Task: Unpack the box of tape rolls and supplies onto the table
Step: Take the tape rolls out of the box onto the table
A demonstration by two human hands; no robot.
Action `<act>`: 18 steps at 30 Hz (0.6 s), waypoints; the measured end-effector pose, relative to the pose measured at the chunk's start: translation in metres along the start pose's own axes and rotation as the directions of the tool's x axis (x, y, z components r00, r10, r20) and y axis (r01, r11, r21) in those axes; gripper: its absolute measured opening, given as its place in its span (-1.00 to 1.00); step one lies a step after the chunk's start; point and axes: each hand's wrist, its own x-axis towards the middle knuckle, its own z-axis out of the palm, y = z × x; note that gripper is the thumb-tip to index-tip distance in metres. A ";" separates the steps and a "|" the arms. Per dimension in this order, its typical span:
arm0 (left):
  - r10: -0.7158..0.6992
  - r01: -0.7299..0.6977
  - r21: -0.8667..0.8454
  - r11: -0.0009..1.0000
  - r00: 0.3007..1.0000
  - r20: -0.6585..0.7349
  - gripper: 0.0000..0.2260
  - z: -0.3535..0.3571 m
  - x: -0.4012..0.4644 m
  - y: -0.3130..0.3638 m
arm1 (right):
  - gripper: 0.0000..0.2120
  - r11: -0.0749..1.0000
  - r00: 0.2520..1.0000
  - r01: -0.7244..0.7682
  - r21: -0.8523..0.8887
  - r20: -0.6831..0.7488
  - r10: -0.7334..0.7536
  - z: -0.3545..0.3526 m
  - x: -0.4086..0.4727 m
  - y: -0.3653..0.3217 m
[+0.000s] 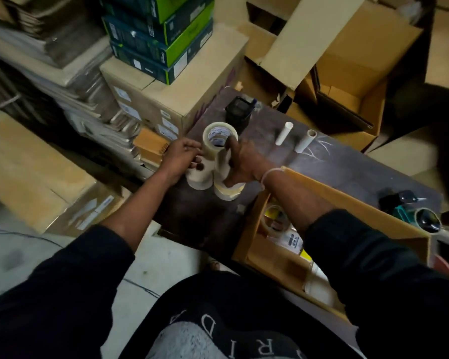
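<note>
Both hands steady stacked tape rolls [219, 141] on the surface [347, 164]: left hand [183, 158] curled around one stack, right hand [240, 161] gripping another, preventing toppling.

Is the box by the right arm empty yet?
Not empty. The open box still holds a tape roll and some packets.

There is one view only — a wide-angle camera on the person's head, looking forward and steeply down. It sits close above the dark surface [335, 161], near enough that both forearms reach in from the bottom edge and the chest fills the lower middle. Straight lines bow toward the edges — stacked cartons [166, 99] and floor [163, 257] crowd the rim.
</note>
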 end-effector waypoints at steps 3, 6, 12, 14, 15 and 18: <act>0.020 -0.020 -0.022 1.000 1.000 0.003 -0.90 0.001 0.001 -0.003 | 0.10 1.000 1.000 -0.016 -0.016 0.025 0.017 0.018 0.006 -0.002; 0.080 -0.080 -0.004 0.997 0.997 -0.004 -0.89 0.003 0.002 0.000 | 0.13 0.999 0.998 -0.004 -0.047 0.059 0.007 0.017 0.006 0.000; 0.251 -0.251 0.023 0.968 0.968 0.018 -0.89 0.022 -0.002 0.029 | -0.05 0.996 0.999 -0.040 0.085 0.028 0.038 -0.033 -0.033 0.019; 0.319 -0.321 0.026 0.947 0.945 0.067 -0.88 0.038 -0.009 0.043 | -0.43 0.979 0.997 -0.051 0.196 -0.039 0.060 -0.061 -0.061 0.028; 0.350 -0.354 0.015 0.935 0.930 0.107 -0.88 0.048 -0.013 0.051 | -0.60 0.956 0.994 -0.067 0.287 -0.063 0.089 -0.072 -0.077 0.035; 0.432 -0.438 -0.034 0.898 0.869 0.241 -0.85 0.082 -0.031 0.069 | -0.82 0.826 0.988 -0.113 0.552 -0.022 0.150 -0.092 -0.133 0.059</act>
